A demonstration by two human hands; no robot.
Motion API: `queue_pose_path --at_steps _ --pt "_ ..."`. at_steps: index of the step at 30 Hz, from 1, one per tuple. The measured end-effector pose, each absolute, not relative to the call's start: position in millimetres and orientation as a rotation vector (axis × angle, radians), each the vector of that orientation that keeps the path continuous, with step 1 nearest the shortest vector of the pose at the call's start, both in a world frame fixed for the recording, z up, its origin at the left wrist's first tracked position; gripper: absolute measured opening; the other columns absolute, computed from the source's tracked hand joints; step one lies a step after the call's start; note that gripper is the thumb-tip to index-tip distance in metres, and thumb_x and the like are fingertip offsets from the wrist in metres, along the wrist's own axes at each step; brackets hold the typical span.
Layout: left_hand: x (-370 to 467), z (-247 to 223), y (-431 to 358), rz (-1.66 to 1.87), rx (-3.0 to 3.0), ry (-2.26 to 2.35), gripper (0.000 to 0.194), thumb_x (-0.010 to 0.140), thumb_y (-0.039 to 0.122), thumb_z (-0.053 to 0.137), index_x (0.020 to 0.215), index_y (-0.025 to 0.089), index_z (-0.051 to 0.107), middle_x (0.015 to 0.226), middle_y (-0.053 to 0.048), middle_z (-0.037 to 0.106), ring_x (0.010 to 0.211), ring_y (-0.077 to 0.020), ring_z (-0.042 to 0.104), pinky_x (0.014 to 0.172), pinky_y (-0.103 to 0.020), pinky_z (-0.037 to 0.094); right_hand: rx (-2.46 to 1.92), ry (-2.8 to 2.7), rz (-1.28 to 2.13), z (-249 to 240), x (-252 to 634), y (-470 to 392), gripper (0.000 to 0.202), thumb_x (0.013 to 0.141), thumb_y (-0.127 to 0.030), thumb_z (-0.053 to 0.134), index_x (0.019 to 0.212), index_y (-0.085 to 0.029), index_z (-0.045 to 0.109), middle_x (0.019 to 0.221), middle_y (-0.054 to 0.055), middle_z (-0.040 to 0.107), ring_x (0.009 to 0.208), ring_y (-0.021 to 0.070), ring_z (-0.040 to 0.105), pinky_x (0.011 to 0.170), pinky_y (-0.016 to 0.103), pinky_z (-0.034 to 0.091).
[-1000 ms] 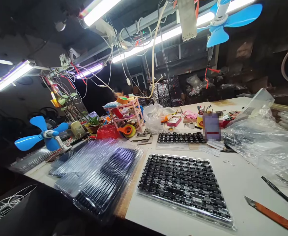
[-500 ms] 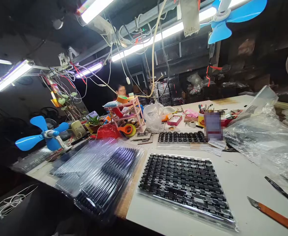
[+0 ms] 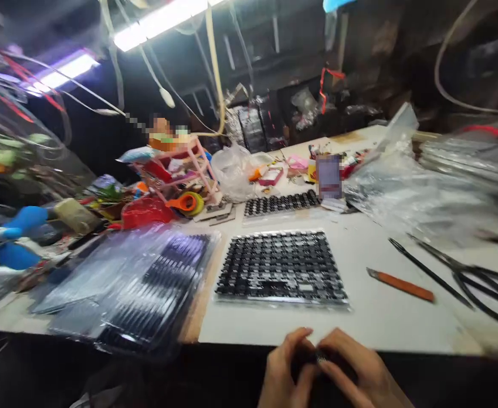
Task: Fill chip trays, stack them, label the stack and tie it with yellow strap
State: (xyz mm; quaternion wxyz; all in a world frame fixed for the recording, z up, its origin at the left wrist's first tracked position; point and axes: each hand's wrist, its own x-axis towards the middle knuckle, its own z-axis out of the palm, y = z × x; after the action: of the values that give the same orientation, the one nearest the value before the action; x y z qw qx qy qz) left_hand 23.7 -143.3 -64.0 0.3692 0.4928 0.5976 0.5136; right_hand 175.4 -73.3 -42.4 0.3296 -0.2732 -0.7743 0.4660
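Together, two hands point(image 3: 280, 365) point(image 3: 357, 362) pinch one small part point(image 3: 320, 357), apparently black; one knife point(image 3: 404, 286) beyond.

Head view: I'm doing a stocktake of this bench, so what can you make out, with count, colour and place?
Front filled tray: one, black and clear, table centre
Rear filled tray: one, black and clear, behind it
Plastic tray stack: count unclear, clear and dark, left
Craft knife: one, orange-brown, right
Tweezers: one, black, beyond knife
Scissors: one, dark, far right
Plastic bags: count unclear, clear, back right
Rack: one, pink, back left
Desk fan: one, blue, left edge
Tube lights: at least two, white, overhead
Small part: one, dark, between fingertips
Left hand: one, bare, near edge
Right hand: one, bare, beside it
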Motion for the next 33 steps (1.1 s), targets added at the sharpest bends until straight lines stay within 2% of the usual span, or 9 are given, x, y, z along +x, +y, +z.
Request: queue_pose_path --at_steps 2,5,9,14,18,20,24,30,33 --pt "20.8 -59.4 -143.2 1.307 1.332 1.555 0.036 0.081 0.021 0.058 0.117 0.025 0.057 0.094 -0.003 0.068 0.084 -0.0155 0.064 0.081 -0.028 0.05 -0.693 -2.036 1.163 -42.2 180.0 -67.3 0.009 0.089 -0.024 0.048 0.09 -0.024 0.057 0.077 0.0 0.058 0.069 0.0136 0.057 0.062 0.025 0.048" --pt "11.0 -52.4 -139.6 1.288 1.454 1.583 0.035 0.085 0.018 0.055 0.119 0.027 0.054 0.095 -0.001 0.068 0.085 -0.0139 0.065 0.079 -0.025 0.051 -0.818 -1.969 1.101 -38.1 187.3 -57.7 0.006 0.089 -0.024 0.05 0.09 -0.021 0.055 0.075 0.0 0.055 0.064 0.0125 0.052 0.058 0.025 0.044" --pt "0.6 -48.4 -132.9 1.394 1.549 1.633 0.031 0.086 0.015 0.054 0.114 0.027 0.056 0.09 0.0 0.067 0.082 -0.0119 0.065 0.075 -0.022 0.052 -0.904 -1.884 1.046 -30.7 195.0 -45.5 0.005 0.088 -0.022 0.053 0.092 -0.021 0.055 0.076 0.0 0.053 0.064 0.0122 0.051 0.057 0.026 0.044" --pt "-7.3 -51.9 -120.7 1.511 1.56 1.698 0.027 0.086 0.011 0.053 0.109 0.024 0.059 0.092 -0.001 0.065 0.086 -0.0127 0.063 0.079 -0.025 0.051 -0.967 -1.889 0.957 -27.3 199.9 -30.4 0.008 0.089 -0.022 0.052 0.096 -0.021 0.055 0.089 0.004 0.055 0.072 0.014 0.053 0.056 0.027 0.045" --pt "-13.3 -65.2 -109.3 1.626 1.644 1.748 0.028 0.085 0.006 0.053 0.106 0.022 0.061 0.093 -0.002 0.064 0.089 -0.0148 0.061 0.079 -0.029 0.05 -1.05 -1.92 0.726 -28.5 200.3 -22.2 0.012 0.09 -0.021 0.051 0.101 -0.022 0.055 0.096 0.006 0.059 0.088 0.0185 0.055 0.07 0.032 0.046" --pt "-14.5 -72.5 -106.5 1.667 1.672 1.758 0.03 0.083 0.003 0.053 0.106 0.021 0.061 0.095 -0.003 0.063 0.09 -0.0162 0.06 0.078 -0.031 0.051 -1.093 -1.962 0.572 -30.1 199.3 -19.2 0.017 0.09 -0.02 0.049 0.106 -0.022 0.054 0.101 0.006 0.06 0.097 0.0214 0.054 0.08 0.038 0.043" --pt "-13.9 -79.7 -107.0 1.72 1.736 1.782 0.034 0.081 0.0 0.054 0.108 0.019 0.061 0.096 -0.005 0.063 0.092 -0.0183 0.06 0.078 -0.035 0.052 -1.119 -2.054 0.351 -34.3 192.3 -15.2 0.019 0.091 -0.018 0.048 0.11 -0.021 0.052 0.106 0.008 0.063 0.106 0.0249 0.052 0.088 0.045 0.034" --pt "-12.5 -77.3 -108.5 1.72 1.785 1.837 0.038 0.079 -0.003 0.055 0.109 0.019 0.061 0.095 -0.005 0.064 0.092 -0.0194 0.06 0.077 -0.036 0.051 -1.034 -2.096 0.514 -33.3 179.7 -13.2 0.019 0.092 -0.019 0.045 0.11 -0.023 0.05 0.112 0.007 0.062 0.112 0.0242 0.05 0.093 0.044 0.032" --pt "-12.6 -76.8 -108.7 1.711 1.803 1.848 0.039 0.079 -0.002 0.055 0.11 0.02 0.061 0.095 -0.005 0.064 0.091 -0.0192 0.06 0.077 -0.036 0.051 -1.092 -1.987 0.481 -34.8 183.9 -6.0 0.016 0.091 -0.021 0.046 0.106 -0.023 0.052 0.106 0.007 0.062 0.103 0.0232 0.054 0.088 0.042 0.035"
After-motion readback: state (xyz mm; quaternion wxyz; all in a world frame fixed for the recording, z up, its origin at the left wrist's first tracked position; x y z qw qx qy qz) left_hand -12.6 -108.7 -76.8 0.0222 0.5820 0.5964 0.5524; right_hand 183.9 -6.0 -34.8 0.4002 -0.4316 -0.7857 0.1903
